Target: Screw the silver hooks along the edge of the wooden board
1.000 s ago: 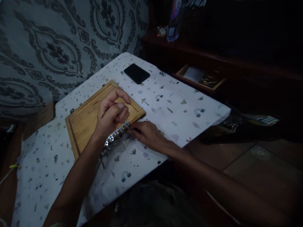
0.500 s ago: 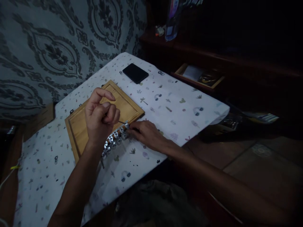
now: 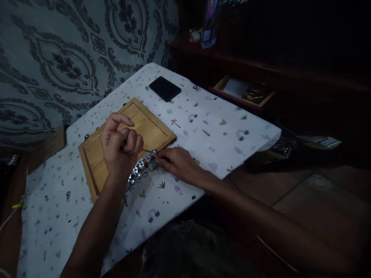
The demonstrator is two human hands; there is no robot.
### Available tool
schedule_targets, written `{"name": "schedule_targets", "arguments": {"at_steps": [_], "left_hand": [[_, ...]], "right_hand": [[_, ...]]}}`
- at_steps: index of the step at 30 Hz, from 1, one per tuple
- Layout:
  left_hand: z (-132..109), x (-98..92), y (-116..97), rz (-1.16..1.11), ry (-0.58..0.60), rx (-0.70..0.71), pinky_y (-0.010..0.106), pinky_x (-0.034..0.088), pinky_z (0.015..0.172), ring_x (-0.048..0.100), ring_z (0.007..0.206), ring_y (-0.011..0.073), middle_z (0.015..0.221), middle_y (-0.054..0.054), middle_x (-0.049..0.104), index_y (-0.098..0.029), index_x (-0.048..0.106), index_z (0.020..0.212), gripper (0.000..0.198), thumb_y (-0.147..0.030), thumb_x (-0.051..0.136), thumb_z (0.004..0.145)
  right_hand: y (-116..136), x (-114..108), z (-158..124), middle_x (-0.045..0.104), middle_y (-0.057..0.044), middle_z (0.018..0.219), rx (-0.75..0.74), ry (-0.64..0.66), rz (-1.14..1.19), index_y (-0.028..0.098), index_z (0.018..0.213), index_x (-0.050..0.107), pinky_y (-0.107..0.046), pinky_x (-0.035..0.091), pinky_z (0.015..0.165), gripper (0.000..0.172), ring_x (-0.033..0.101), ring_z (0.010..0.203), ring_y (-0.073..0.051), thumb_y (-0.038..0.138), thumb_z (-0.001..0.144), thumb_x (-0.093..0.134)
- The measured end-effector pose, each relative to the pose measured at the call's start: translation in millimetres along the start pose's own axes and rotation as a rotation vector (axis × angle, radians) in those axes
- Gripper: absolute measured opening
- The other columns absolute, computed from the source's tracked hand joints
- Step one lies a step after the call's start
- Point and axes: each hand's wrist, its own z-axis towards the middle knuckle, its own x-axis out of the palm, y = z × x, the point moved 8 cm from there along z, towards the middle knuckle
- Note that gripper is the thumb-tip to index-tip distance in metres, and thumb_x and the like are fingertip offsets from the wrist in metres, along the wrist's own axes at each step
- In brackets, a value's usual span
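Observation:
My left hand is curled closed above the wooden board, its index finger crooked out. From the fist a thin dark metal rod runs right to the end of a row of shiny metal clips; its grip end is hidden in the fingers. The clips line the board's near edge. At the row's right end, my right hand has thumb and fingers pinched together on the last metal clip, by the rod's tip. The fingers partly cover that clip.
A black phone lies farther back on the patterned white tablecloth. Small dark fittings stick out at the board's far edge. Beyond the table are an open drawer, a clear bottle and, at left, a cardboard piece.
My left hand has shifted slightly left and down, its wrist turning a little while the rod stays at the end clip. My right hand keeps nearly the same place.

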Motion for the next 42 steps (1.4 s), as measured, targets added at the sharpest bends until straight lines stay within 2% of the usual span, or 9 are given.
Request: {"name": "schedule_targets", "arguments": {"at_steps": [8,16,18,23,25,29,32,37,42], "left_hand": [[-0.2,3.3,2.7,0.006,0.024,-0.023,0.012,0.027,0.038,0.01,0.035,0.0028,0.041,-0.012,0.02,-0.016,0.063,0.076,0.004,-0.012,0.062,0.078],[3.6,12.8,7.1,0.011,0.292,-0.15,0.015,0.03,0.039,0.017,0.034,0.0024,0.04,-0.011,0.026,-0.014,0.068,0.082,0.005,-0.017,0.067,0.079],[4.1,12.1,6.8,0.029,0.261,-0.15,0.016,0.029,0.039,0.019,0.033,0.0029,0.04,-0.01,0.028,-0.014,0.068,0.08,0.005,-0.018,0.069,0.077],[0.3,11.7,1.2,0.077,0.063,-0.042,0.017,0.024,0.037,0.018,0.033,0.0033,0.038,-0.009,0.029,-0.015,0.064,0.072,0.007,-0.017,0.071,0.074],[-2.4,12.7,0.6,0.094,0.039,-0.024,0.017,0.024,0.037,0.018,0.033,0.0036,0.039,-0.009,0.028,-0.016,0.063,0.072,0.009,-0.019,0.071,0.074],[-6.2,17.8,3.1,0.139,0.139,-0.075,0.018,0.025,0.04,0.023,0.035,0.0052,0.041,-0.009,0.032,-0.017,0.064,0.081,0.003,-0.018,0.065,0.078],[-6.9,21.5,7.9,0.186,0.207,-0.153,0.019,0.026,0.043,0.026,0.037,0.0063,0.042,-0.009,0.036,-0.017,0.064,0.09,0.012,-0.014,0.057,0.08],[0.8,25.4,11.8,0.192,0.205,-0.183,0.018,0.021,0.04,0.021,0.036,0.0058,0.043,-0.011,0.032,-0.018,0.062,0.092,0.016,-0.014,0.058,0.078],[6.3,3.5,3.1,0.245,-0.043,-0.088,0.022,0.039,0.049,0.042,0.048,0.0096,0.054,-0.004,0.047,-0.019,0.061,0.085,0.006,-0.023,0.065,0.086]], "right_hand": [[1.4,-1.9,-1.0,0.068,-0.002,0.075,-0.019,-0.016,0.013,0.017,0.083,0.07,-0.026,0.033,0.066,0.022,0.054,0.068,-0.013,0.026,0.097,0.055],[1.0,-0.9,-0.3,0.07,-0.003,0.081,-0.016,-0.017,0.005,0.017,0.085,0.07,-0.026,0.034,0.069,0.018,0.058,0.075,-0.014,0.024,0.097,0.058],[1.3,-0.6,0.3,0.07,-0.003,0.081,-0.012,-0.016,-0.003,0.017,0.086,0.07,-0.026,0.033,0.069,0.018,0.058,0.075,-0.015,0.024,0.097,0.058],[1.9,-1.0,0.2,0.069,-0.003,0.079,-0.011,-0.027,0.013,0.017,0.086,0.07,-0.026,0.032,0.068,0.019,0.057,0.074,-0.014,0.025,0.098,0.057],[2.7,-1.4,-0.1,0.069,-0.003,0.078,-0.025,-0.034,0.013,0.017,0.086,0.07,-0.026,0.032,0.067,0.019,0.056,0.072,-0.014,0.025,0.098,0.057],[2.2,-2.1,-0.2,0.069,-0.002,0.078,-0.021,-0.036,0.011,0.017,0.085,0.07,-0.026,0.032,0.067,0.018,0.056,0.072,-0.014,0.023,0.097,0.057],[2.8,-2.7,0.2,0.069,-0.003,0.079,-0.021,-0.035,0.009,0.018,0.083,0.069,-0.026,0.032,0.066,0.02,0.056,0.072,-0.014,0.024,0.097,0.057],[3.8,-3.0,0.4,0.071,-0.003,0.079,-0.013,-0.025,-0.005,0.017,0.082,0.069,-0.026,0.033,0.067,0.022,0.057,0.073,-0.014,0.026,0.098,0.056],[4.2,-2.6,-0.3,0.072,-0.003,0.082,-0.008,-0.006,-0.015,0.018,0.085,0.07,-0.027,0.033,0.068,0.021,0.059,0.075,-0.015,0.025,0.098,0.056]]}}
